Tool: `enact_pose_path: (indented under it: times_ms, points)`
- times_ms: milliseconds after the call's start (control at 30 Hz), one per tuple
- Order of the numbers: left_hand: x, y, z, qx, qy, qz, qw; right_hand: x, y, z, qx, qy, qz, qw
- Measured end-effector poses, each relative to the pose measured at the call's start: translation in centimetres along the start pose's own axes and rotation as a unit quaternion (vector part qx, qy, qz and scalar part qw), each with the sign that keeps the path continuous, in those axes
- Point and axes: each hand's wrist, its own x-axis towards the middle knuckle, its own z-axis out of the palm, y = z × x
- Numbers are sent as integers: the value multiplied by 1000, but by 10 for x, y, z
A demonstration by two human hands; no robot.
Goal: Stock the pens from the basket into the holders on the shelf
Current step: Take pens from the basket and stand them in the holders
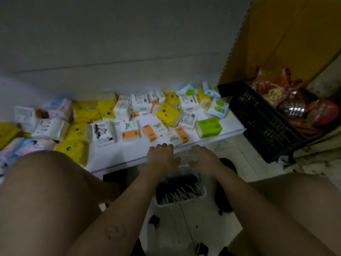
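Low white shelf (114,157) — left grip (162,157), right grip (203,160); both slack by basket (184,199)

Just below the left hand (162,157) and right hand (203,158), the basket (202,195) is white and its pens (180,187) are black with pale tips. Ahead of the fingers the shelf (114,157) is white. The nearest packs (130,133) are white with orange bands. Farther left lie yellow packs (84,111) and pink-and-blue packs (27,146). Ahead to the right are a bright green pack (209,127) and a pale blue pack (218,108) with green circles. Far right, the crate (262,122) is black with a slotted grid, and the packets (273,94) are red with gold print. The floor (245,159) is pale, speckled dark.
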Motion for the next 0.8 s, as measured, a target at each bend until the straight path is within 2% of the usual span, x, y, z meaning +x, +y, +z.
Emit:
enact_pose_path:
  times_ms: [133, 233, 400, 500, 600, 733, 800]
  points:
    - [12, -1, 51, -58, -90, -42, 993, 24, 29, 42, 16, -71, 51, 996]
    - [20, -3, 90, -97, -149, -58, 982, 37, 50, 75, -6, -106, 62, 992]
    - [23, -3, 157, -178, -226, -97, 953, 44, 96, 121, -61, -222, 77, 970]
    - [28, -6, 183, -232, -250, -132, 931, 50, 116, 129, -89, -221, 77, 968]
    - [32, -4, 204, -279, -280, -205, 896, 61, 122, 136, -102, -201, 70, 972]
    - [43, 1, 217, -361, -323, -295, 823, 76, 118, 149, -77, -175, 60, 980]
    - [47, 1, 220, -383, -326, -302, 810, 79, 119, 155, -95, -190, 57, 975]
